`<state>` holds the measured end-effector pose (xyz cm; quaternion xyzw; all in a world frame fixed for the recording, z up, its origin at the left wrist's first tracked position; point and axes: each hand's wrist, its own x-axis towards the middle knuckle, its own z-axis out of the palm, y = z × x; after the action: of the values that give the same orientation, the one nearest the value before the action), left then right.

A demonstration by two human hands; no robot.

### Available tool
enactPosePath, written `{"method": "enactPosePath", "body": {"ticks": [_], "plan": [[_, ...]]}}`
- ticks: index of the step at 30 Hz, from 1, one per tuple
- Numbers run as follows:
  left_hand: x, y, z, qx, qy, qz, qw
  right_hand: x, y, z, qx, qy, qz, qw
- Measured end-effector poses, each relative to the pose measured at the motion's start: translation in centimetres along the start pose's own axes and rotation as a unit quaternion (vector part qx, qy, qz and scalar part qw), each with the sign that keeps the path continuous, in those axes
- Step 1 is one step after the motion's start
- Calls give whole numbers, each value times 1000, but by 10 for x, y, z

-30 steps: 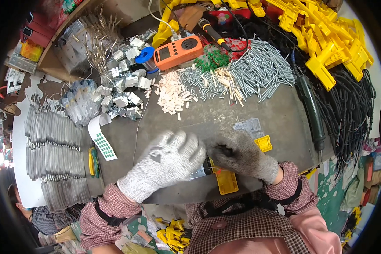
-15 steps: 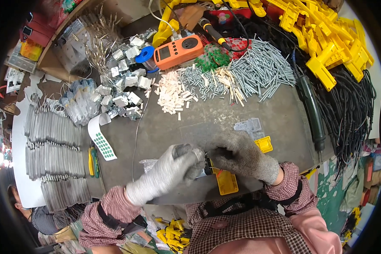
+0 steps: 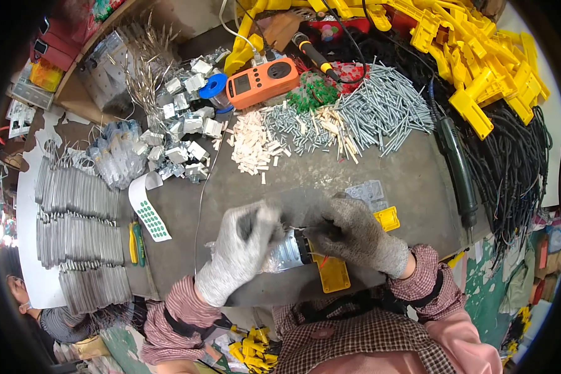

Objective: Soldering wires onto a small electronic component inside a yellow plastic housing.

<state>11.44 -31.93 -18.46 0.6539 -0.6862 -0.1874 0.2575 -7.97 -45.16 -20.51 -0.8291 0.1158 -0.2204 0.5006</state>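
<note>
Far side, from my remote post: orange meter (image 3: pixel 263 84), blue spool (image 3: pixel 213 86) just beside its left end. I log a yellow-and-black tool (image 3: pixel 316 57) to its right, pale pegs (image 3: pixel 252 146) nearer me. Left: pliers (image 3: pixel 137 242) beside stacked grey strips (image 3: pixel 78 196); sticker strip (image 3: pixel 148 212) just beyond. Right: green driver (image 3: pixel 457 168) beside black cables (image 3: pixel 511 156). Far left, I spot a co-worker (image 3: pixel 61 323), striped sleeve.

The left hand (image 3: pixel 240 249) wears a pale grey, flecked knit glove (image 3: pixel 227 271); the right hand (image 3: pixel 355 234) has a darker, brownish-grey one, lighter at the cuff (image 3: pixel 397 257). Reddish checked sleeves (image 3: pixel 184 299) carry dark bands (image 3: pixel 438 287). Toward five o'clock: a brown-and-cream checked apron (image 3: pixel 355 338) with a round spot (image 3: pixel 321 331) (perhaps a button; it's blurred). Toward four, pink cloth (image 3: pixel 474 340).
</note>
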Motion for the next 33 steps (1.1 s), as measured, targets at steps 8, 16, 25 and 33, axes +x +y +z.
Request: {"method": "enactPosePath", "body": {"ticks": [8, 16, 25, 33], "plan": [[9, 6, 24, 3, 135, 45, 990, 3, -7, -1, -32, -2, 14, 999], [10, 7, 14, 69, 119, 34, 990, 1, -1, -2, -29, -37, 21, 999], [39, -48, 12, 198, 116, -146, 962, 3, 2, 0, -23, -30, 25, 999], [17, -13, -6, -275, 126, -245, 921, 4, 5, 1, -43, -7, 21, 999]]}}
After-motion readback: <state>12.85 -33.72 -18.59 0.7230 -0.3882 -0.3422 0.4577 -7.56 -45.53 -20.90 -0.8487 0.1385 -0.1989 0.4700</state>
